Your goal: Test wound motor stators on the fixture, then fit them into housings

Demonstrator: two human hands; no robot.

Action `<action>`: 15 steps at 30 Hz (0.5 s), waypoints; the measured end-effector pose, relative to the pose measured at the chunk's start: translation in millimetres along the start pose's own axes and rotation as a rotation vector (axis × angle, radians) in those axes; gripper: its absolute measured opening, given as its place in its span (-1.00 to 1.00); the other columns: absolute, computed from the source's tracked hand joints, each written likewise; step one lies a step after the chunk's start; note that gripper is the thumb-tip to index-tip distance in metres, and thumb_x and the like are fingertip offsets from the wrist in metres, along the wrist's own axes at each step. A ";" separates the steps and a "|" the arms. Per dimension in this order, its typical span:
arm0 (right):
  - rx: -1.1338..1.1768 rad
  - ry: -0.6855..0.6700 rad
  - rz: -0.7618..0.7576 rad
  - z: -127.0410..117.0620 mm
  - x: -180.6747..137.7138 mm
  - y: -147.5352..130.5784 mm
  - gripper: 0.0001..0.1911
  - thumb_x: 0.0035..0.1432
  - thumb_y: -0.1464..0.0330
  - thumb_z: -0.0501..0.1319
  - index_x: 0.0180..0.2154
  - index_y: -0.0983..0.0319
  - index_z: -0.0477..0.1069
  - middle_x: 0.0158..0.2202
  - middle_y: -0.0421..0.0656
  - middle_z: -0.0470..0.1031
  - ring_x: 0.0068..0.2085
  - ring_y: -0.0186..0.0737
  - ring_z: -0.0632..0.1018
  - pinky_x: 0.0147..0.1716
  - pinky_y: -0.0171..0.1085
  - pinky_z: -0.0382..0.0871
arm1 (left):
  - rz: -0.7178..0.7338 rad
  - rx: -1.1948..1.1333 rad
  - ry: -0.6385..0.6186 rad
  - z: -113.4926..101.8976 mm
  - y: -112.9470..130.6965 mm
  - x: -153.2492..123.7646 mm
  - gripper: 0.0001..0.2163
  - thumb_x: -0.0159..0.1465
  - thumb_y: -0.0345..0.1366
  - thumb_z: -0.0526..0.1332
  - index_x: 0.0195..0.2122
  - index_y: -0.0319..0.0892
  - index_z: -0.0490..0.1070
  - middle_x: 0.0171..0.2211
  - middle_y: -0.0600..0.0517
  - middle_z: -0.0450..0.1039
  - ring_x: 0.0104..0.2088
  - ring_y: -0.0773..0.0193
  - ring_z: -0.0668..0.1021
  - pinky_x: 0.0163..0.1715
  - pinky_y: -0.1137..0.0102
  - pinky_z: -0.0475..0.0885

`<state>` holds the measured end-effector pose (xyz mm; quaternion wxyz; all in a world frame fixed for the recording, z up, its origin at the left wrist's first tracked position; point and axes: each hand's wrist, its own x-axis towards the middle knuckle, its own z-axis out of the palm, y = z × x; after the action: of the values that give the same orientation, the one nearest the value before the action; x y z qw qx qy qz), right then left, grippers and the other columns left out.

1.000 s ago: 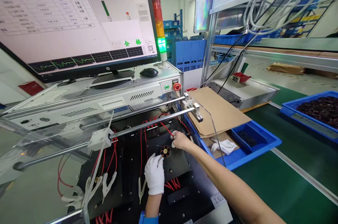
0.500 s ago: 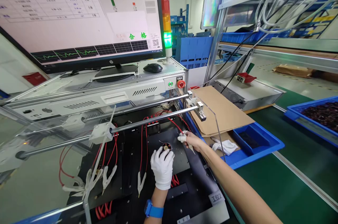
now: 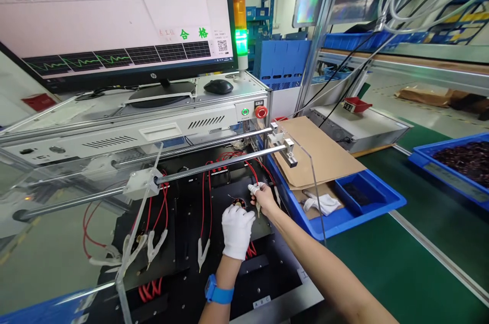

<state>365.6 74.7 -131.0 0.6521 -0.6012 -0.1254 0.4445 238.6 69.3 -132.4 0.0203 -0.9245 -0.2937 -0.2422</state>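
My left hand (image 3: 237, 232), in a white glove, rests on the black fixture plate (image 3: 219, 196). Its fingers are closed at the near edge of a small round copper-wound stator (image 3: 239, 202), partly hiding it. Bare but for white finger cots, my right hand (image 3: 263, 198) pinches a white-sleeved test clip (image 3: 258, 210) on a red lead, just right of the stator. One more sleeved clip (image 3: 204, 253) lies to the left on two red wires. Another clip (image 3: 277, 195) is beyond my right hand.
A clear guard with metal rods (image 3: 221, 163) spans the fixture. More clips (image 3: 156, 248) lie at left. The monitor (image 3: 153, 75) stands behind. On the right are a blue tray (image 3: 344, 223) with cardboard (image 3: 317, 151) and a white glove (image 3: 323, 203), and a green bench (image 3: 382, 273).
My right hand has moved left with the test clip, closer to the stator. My left hand stays at the stator, its fingers more curled. The view has tilted slightly downward.
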 end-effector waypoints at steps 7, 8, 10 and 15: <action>-0.060 0.086 -0.065 12.8 2.6 8.8 -0.70 -0.17 0.25 0.26 -0.45 0.20 0.16 -0.63 -0.39 0.19 -0.66 -0.47 0.29 -0.72 -0.39 0.35 | 0.002 0.003 0.016 1.0 -1.4 1.0 -0.87 0.13 -0.28 0.18 -0.51 -0.04 0.50 -0.59 0.06 0.40 -0.37 0.20 0.43 -0.23 0.25 0.30; -0.085 0.094 -0.082 12.6 3.3 9.9 -0.69 -0.18 0.23 0.26 -0.45 0.20 0.17 -0.62 -0.38 0.21 -0.66 -0.45 0.32 -0.70 -0.37 0.37 | 0.000 -0.009 0.019 2.8 -2.5 0.2 -0.88 0.13 -0.29 0.19 -0.50 -0.05 0.50 -0.59 0.05 0.40 -0.36 0.19 0.44 -0.23 0.24 0.31; -0.151 0.095 -0.131 6.9 5.8 10.6 -0.68 -0.16 0.18 0.25 -0.42 0.22 0.21 -0.59 -0.33 0.29 -0.61 -0.38 0.39 -0.64 -0.34 0.41 | -0.019 -0.077 0.051 8.6 -5.2 -3.2 -0.89 0.13 -0.29 0.19 -0.48 -0.06 0.51 -0.58 0.05 0.42 -0.34 0.17 0.45 -0.23 0.22 0.34; -0.381 0.211 -0.324 -35.0 20.7 14.6 -0.68 0.02 0.30 0.13 -0.14 0.26 0.28 -0.13 -0.04 0.40 -0.09 -0.17 0.45 -0.12 -0.24 0.36 | -0.165 -0.364 0.226 24.0 -9.3 -17.8 -0.89 0.14 -0.31 0.19 -0.38 -0.12 0.51 -0.43 0.03 0.50 -0.22 0.17 0.49 -0.13 0.19 0.41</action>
<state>395.6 64.5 -160.3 0.5991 -0.7284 -0.2327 0.2375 231.3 71.8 -162.7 -0.1337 -0.8529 -0.3155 -0.3939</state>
